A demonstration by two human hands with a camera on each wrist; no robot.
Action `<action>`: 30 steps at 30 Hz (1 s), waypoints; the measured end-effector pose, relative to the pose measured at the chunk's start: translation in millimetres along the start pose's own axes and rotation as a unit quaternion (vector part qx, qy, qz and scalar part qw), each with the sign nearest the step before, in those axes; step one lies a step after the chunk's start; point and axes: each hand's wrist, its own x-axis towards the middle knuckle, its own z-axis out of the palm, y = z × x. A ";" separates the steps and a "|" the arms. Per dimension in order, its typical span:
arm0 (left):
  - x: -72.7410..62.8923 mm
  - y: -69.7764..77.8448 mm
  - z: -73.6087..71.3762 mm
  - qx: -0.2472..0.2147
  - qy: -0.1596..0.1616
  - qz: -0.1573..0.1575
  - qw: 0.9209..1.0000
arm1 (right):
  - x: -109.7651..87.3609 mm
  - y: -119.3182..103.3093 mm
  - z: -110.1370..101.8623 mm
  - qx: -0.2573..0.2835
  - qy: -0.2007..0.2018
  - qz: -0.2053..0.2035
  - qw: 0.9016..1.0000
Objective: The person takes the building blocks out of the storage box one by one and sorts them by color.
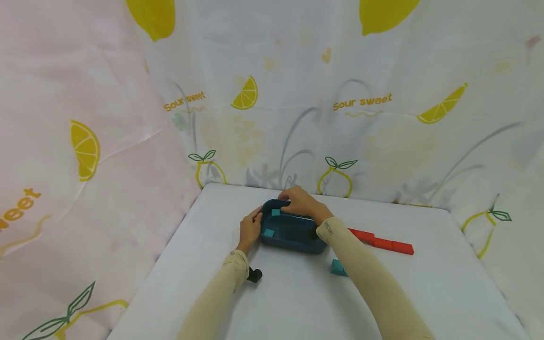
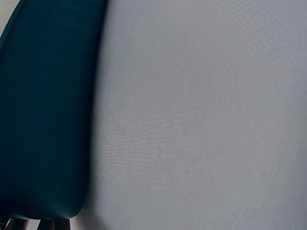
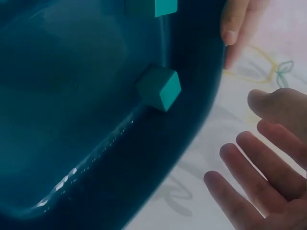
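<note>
A dark blue-green oblong tray stands on the white table. Inside it, at the left end, lie two small teal cubes, a far cube and a near cube. My left hand rests along the tray's left end, with straight fingers against the outside of the wall in the right wrist view. Over the far rim reaches my right hand; in the right wrist view it is just outside the rim, fingers spread and loosely bent, holding nothing. The right forearm hides part of the tray's right side.
Red blocks lie in a row to the right of the tray, partly behind the right sleeve. A teal block sits nearer, also partly covered by that sleeve. Lemon-printed cloth hangs behind the table.
</note>
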 end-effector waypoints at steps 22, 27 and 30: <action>-4.3 -1.4 2.6 -0.014 0.009 -0.008 1.000 | 38.1 1.5 33.3 -0.082 -0.128 0.094 0.984; -5.3 0.3 2.2 -0.010 0.010 -0.004 1.000 | 41.4 -2.5 41.3 -0.118 -0.112 0.075 0.984; -5.8 -0.6 0.3 -0.010 0.016 0.002 1.000 | 46.7 -3.0 50.4 -0.121 -0.112 0.086 0.983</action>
